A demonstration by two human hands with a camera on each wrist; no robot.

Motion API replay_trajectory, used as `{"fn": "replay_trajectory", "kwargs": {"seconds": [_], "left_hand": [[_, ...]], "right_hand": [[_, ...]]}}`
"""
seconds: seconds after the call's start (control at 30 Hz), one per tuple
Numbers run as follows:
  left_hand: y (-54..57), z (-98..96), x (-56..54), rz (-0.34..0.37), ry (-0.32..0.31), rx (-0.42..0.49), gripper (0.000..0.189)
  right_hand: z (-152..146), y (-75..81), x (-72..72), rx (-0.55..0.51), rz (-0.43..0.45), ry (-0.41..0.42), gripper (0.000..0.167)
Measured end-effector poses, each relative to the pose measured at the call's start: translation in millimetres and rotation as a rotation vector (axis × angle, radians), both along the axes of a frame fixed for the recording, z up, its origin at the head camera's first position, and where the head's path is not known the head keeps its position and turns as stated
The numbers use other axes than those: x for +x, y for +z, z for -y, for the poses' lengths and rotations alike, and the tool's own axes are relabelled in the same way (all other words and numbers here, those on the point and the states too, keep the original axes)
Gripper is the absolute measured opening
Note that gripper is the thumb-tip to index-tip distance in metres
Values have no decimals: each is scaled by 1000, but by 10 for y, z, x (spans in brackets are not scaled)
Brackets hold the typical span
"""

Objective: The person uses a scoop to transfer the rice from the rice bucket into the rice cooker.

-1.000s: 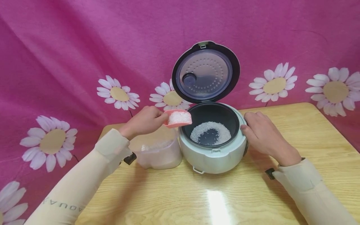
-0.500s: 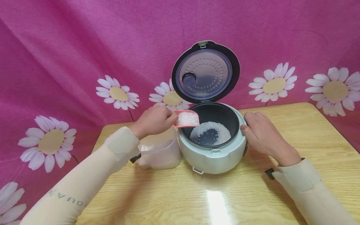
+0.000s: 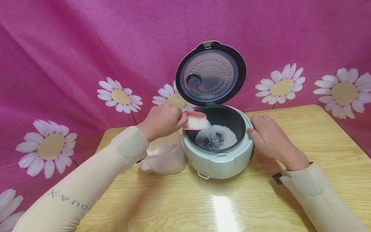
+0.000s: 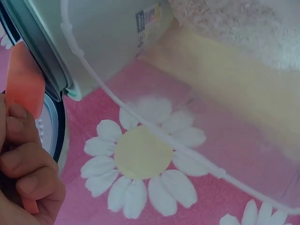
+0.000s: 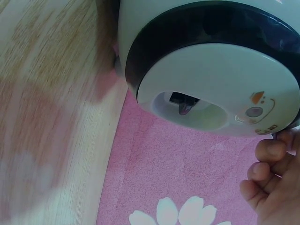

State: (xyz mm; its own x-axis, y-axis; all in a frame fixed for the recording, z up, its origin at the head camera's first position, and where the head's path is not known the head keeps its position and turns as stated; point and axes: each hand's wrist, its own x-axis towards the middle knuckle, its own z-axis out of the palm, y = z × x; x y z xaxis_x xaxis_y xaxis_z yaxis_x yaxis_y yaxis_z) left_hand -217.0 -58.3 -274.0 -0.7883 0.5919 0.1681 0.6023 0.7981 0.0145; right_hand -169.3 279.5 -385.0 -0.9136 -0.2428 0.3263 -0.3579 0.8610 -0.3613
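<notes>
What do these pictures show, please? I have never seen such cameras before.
There is no robot here: a person is working bare-handed. The wide picture comes from a camera on the head; the two others come from cameras on the wrists. On the table stand an open cooker and, to its left, a translucent container holding rice. The left hand holds a pink scoop, and rice falls from it into the cooker's pot. The right hand holds the cooker's edge. Behind hangs pink cloth printed with flowers.

Cooker [image 3: 215, 166]: pale grn, opened.
Tub [image 3: 165, 164]: set beside cooker.
Scoop [image 4: 26, 79]: pink, held o/ cooker.
Rice [image 3: 228, 136]: wht, being poured f/ scoop.
</notes>
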Motion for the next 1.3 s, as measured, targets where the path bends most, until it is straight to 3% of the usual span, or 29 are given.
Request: {"fn": "replay_trajectory", "kwargs": {"seconds": [0.33, 0.6, 0.77, 0.87, 1.3], "left_hand": [[35, -50, 9, -257, -70, -90, 41], [87, -66, 18, -362, -61, -147, 35], [93, -37, 19, -434, -85, -129, 35], [104, -22, 27, -449, -90, -119, 35], [207, 92, 77, -380, -31, -98, 33]], "right_hand": [[-3, -5, 3, -4, -9, 2, 18], [0, -8, 3, -4, -7, 4, 18], [1, -9, 1, -5, -9, 4, 18], [1, -11, 0, -6, -16, 5, 17], [3, -9, 4, -14, -25, 15, 14]]}}
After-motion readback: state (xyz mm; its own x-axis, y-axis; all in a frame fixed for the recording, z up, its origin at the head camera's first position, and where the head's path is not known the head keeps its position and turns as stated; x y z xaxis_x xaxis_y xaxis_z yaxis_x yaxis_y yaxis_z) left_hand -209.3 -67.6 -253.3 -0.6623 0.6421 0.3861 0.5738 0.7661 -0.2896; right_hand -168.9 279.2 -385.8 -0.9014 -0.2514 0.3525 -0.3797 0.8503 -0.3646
